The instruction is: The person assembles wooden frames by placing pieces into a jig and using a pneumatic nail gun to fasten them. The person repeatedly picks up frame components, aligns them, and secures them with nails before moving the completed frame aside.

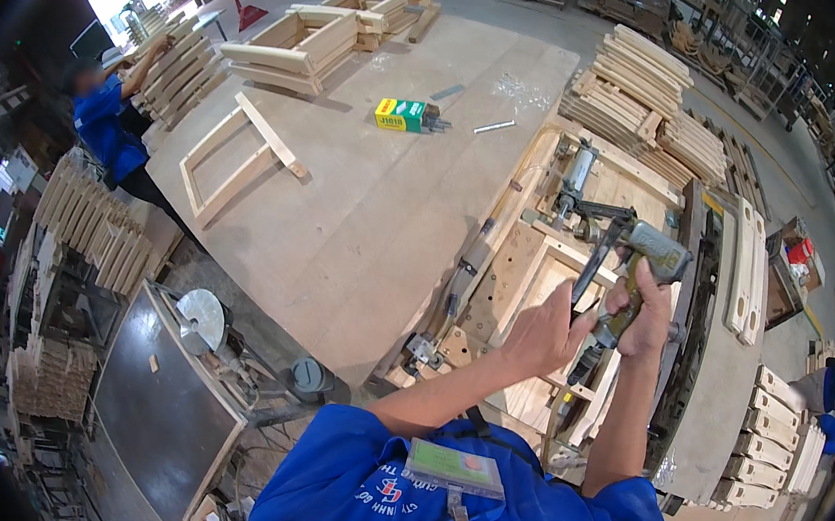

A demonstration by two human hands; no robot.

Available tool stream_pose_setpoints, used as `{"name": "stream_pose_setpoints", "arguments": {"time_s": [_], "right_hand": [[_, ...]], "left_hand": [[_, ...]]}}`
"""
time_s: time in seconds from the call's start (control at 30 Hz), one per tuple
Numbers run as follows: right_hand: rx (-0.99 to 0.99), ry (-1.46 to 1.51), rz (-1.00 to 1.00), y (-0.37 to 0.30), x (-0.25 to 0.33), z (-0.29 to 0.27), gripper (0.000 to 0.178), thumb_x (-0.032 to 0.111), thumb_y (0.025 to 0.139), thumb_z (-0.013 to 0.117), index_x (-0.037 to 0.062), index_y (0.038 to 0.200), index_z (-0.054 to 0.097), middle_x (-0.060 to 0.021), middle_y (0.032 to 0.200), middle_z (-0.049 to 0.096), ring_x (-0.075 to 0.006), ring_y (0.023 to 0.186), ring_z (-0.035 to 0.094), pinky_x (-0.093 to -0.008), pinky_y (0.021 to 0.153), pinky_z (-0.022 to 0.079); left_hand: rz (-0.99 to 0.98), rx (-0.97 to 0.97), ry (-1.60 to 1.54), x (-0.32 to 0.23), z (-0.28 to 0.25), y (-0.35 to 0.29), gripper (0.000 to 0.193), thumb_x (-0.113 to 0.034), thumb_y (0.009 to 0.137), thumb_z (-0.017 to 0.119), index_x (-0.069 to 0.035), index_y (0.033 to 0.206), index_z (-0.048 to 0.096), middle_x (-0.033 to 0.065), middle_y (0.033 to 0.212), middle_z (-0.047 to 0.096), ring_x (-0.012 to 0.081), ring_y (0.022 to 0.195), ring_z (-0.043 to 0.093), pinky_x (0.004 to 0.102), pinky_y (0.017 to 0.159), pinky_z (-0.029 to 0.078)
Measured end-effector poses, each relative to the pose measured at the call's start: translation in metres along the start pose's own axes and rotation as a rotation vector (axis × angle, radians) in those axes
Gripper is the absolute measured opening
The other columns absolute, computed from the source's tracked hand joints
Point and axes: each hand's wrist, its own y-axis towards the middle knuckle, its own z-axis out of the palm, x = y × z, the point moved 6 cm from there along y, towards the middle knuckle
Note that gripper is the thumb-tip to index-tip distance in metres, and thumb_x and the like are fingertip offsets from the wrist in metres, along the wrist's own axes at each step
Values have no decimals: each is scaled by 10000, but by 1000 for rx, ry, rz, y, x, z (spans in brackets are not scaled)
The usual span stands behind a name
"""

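- Workshop floor and bright doorway sit behind a co-worker in blue (107,125), who stands at a stack of curved wooden parts at far left.
- Next comes a broad counter (338,253), where 1 loose wooden frame (246,159) lies flat; more assembled frames (302,49) are stacked toward its far edge.
- Near the counter's middle, a green-and-yellow box (399,115) lies on its side with metal strips spilling out, and 1 separate strip (495,126) rests close by.
- Left grip (543,331) is raised beside the tool's dark bar; I cannot tell whether its fingers hold anything. It seems best to keep them well away from the nose.
- Below the 2 hands, light wooden pieces (524,283) lie inside a jig (482,297) with a metal cylinder (574,180). Seating every joint tight before fastening should help.
- Right grip (646,313) is wrapped around the handle of a pneumatic nail gun (658,249), above the jig. Holding it square to the wood likely gives cleaner fastening.
- Farther right, slotted wooden slats (743,277) lie side by side.
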Motion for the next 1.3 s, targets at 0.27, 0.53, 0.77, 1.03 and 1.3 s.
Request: {"name": "stream_pose_setpoints", "arguments": {"time_s": [0.27,0.53,0.77,1.03,1.3], "right_hand": [[39,353,-140,36,46,-63,354,240,1105,555,51,1404,542,-137,1242,669,-93,604,504,-251,512,437],[-48,228,-114,29,6,-118,396,290,1119,530,31,1417,549,-107,1247,681,-68,582,482,-245,492,416],[-354,164,-115,25,-13,-181,361,341,1095,587,56,1315,599,-86,1083,711,-69,572,509,-243,491,420],[-431,141,-370,17,48,-220,276,319,1107,586,86,1250,618,-29,1058,702,-52,639,502,-219,521,434],[-296,281,-460,0,77,-200,303,284,1125,547,68,1336,563,-76,1105,683,-73,650,533,-240,531,457]], "left_hand": [[-47,290,47,5,3,-27,425,-275,1077,553,12,1386,502,274,1125,674,457,1033,679,540,839,550],[-1,-254,658,180,-114,187,364,-287,983,664,-49,1257,637,214,1253,641,409,1177,617,515,973,532],[-273,-204,913,250,-138,299,263,-216,949,709,-52,1154,686,169,1223,612,361,1185,616,498,949,552],[-342,-223,756,243,-119,280,251,-237,986,682,-41,1143,690,183,1234,632,389,1152,655,523,918,553],[-266,-246,526,174,-116,239,255,-294,1008,656,-78,1141,682,161,1154,673,363,1104,687,528,920,537]]}}
